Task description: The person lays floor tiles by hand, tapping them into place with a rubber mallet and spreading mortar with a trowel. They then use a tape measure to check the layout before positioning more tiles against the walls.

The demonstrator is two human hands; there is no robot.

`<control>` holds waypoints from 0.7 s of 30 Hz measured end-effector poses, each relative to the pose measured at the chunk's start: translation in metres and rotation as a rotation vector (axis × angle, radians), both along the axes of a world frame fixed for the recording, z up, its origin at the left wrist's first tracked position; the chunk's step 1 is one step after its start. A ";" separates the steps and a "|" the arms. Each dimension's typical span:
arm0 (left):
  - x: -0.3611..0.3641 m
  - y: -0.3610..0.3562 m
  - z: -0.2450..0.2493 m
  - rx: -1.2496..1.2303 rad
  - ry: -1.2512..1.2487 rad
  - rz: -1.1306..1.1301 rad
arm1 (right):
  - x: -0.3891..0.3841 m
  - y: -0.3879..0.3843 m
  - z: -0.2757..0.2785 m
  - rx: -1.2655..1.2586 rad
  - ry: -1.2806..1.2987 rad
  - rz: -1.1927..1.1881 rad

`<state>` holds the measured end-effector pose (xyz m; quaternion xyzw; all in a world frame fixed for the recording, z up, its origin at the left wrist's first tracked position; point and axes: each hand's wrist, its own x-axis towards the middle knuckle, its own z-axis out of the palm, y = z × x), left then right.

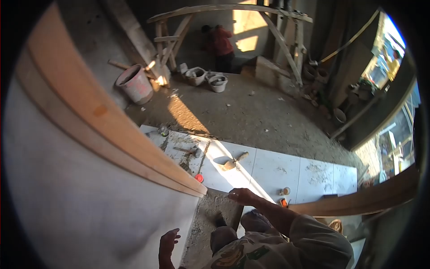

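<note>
My left hand [169,242] is low in the view, beside the pale wall, its fingers apart and nothing in them. Farther right, my right hand [241,196] hangs over the near edge of the white tiles [274,168], its fingers curled; whether anything small is between them cannot be made out. Beyond that hand a trowel [229,165] lies on the sunlit tile. To its left rest a hammer [195,152] and a red round object [199,178]. A small jar [285,191] and an orange tool [283,202] lie to the right.
A wooden door frame [112,119] rises at the left. Past the tiles are rough floor [251,107], a large bucket [135,84], two smaller buckets [218,83] and a wooden trestle [215,7]. A person in red [220,42] bends near the back wall; another in yellow [393,65] is outside.
</note>
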<state>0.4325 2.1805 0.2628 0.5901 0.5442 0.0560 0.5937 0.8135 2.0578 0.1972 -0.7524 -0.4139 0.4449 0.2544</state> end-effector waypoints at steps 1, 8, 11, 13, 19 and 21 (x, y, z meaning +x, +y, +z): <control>0.019 0.022 0.020 0.006 0.000 -0.090 | 0.011 0.000 -0.017 -0.053 0.012 -0.069; 0.146 0.072 0.038 0.120 -0.245 -0.406 | 0.038 -0.070 -0.053 -0.375 0.002 -0.485; 0.201 0.075 0.075 0.339 -0.308 -0.715 | 0.028 -0.077 -0.050 -0.400 0.068 -0.598; 0.228 0.082 0.111 0.364 -0.205 -0.764 | 0.029 -0.079 -0.074 -0.514 -0.041 -0.492; 0.288 0.119 0.128 0.375 -0.276 -0.734 | 0.046 -0.054 -0.121 -0.581 0.134 -0.621; 0.307 0.128 0.127 0.398 -0.304 -0.725 | 0.057 -0.031 -0.118 -0.529 0.162 -0.602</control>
